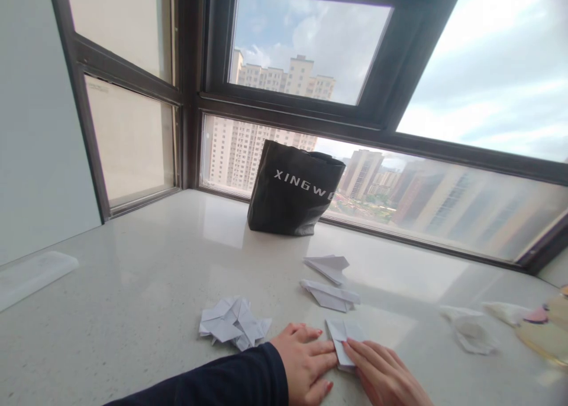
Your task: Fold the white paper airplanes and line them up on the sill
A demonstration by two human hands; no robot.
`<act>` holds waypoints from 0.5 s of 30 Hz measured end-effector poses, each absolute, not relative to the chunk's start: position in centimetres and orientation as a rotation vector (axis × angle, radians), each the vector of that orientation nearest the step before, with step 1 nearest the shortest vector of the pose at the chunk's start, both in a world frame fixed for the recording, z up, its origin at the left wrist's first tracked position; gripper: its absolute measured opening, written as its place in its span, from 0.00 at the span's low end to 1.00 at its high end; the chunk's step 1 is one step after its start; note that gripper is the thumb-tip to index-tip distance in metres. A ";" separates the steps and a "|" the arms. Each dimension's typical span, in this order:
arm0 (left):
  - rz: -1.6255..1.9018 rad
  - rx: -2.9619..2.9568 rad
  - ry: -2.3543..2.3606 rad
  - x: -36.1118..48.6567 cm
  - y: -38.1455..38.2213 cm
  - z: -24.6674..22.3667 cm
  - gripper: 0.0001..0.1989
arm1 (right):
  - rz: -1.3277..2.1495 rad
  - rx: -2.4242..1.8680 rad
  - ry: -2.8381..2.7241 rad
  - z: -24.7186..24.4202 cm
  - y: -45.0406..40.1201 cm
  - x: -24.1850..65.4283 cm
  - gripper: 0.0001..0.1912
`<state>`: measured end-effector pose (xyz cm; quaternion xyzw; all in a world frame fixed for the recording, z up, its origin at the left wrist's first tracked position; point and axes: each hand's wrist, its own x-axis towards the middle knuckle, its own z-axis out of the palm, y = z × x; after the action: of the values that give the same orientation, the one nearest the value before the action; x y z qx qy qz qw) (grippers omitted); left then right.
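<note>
A small folded sheet of white paper (341, 332) lies flat on the white counter between my hands. My left hand (306, 361), in a dark sleeve, rests palm down with its fingers spread, fingertips against the paper's left edge. On the paper's right side my right hand (384, 367) has its fingers held together, their tips pressing on the folded layers; its thumb is hidden. Left of my hands sits a cluster of folded white paper pieces (235, 322). Beyond the sheet are a paper plane (331, 267) and a second folded paper (331, 295).
A black bag (293, 190) with white lettering stands near the window. To the right lie a crumpled clear plastic packet (473, 329), another packet (506, 311) and a yellowish item (548, 329) at the edge. A whitish flat bar (38, 276) lies on the counter (133, 287) at left.
</note>
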<state>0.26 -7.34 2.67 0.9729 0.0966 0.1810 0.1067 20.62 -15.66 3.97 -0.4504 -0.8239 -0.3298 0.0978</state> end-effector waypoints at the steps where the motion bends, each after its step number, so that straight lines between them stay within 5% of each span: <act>1: 0.529 2.858 0.291 0.2 -7.4 2.7 0.21 | -0.958 -1.350 -2.441 3.9 -15.7 20.4 0.12; 7: 0.575 2.812 0.390 0.3 -7.6 2.9 0.29 | -0.823 -1.411 -2.412 4.4 -15.8 19.6 0.10; 15: 0.583 2.897 0.303 0.8 -7.0 1.2 0.21 | -0.476 -1.620 -2.313 8.4 -13.8 16.9 0.09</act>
<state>0.77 -7.03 1.24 0.9717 0.1017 0.1955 0.0857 16.89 -13.83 8.35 -0.5603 -0.7999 -0.1645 0.1385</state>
